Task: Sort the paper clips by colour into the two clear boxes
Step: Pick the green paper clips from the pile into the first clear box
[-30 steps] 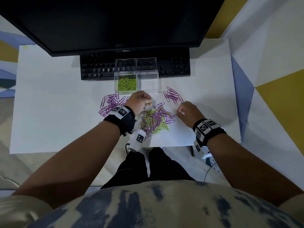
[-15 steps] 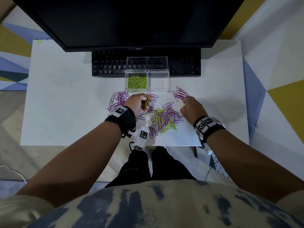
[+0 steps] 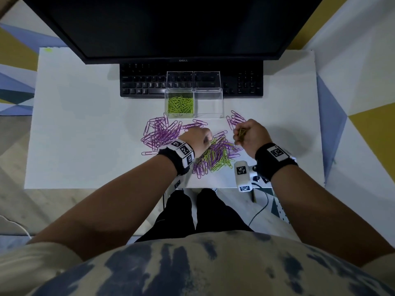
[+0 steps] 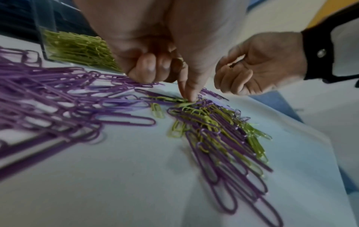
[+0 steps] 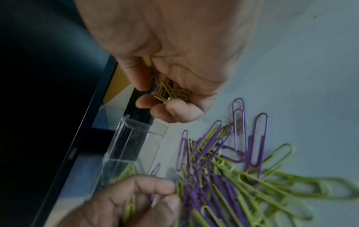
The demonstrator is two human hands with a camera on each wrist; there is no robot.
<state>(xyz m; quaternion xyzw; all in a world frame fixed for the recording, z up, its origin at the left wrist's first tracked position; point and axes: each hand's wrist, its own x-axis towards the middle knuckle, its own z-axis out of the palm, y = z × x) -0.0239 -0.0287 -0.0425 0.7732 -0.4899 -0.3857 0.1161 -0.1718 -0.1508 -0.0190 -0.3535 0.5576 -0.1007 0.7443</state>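
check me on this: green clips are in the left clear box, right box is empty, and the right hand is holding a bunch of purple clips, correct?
Not quite. The right hand holds green clips, not purple ones; the right wrist view shows them. The rest stands.

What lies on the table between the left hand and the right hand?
The far edge of the mixed pile of green and purple clips, with one purple clip, shown in the head view.

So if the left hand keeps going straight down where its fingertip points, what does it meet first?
The left hand would first meet green clips at the top of the mixed pile; its fingertip looks almost touching already.
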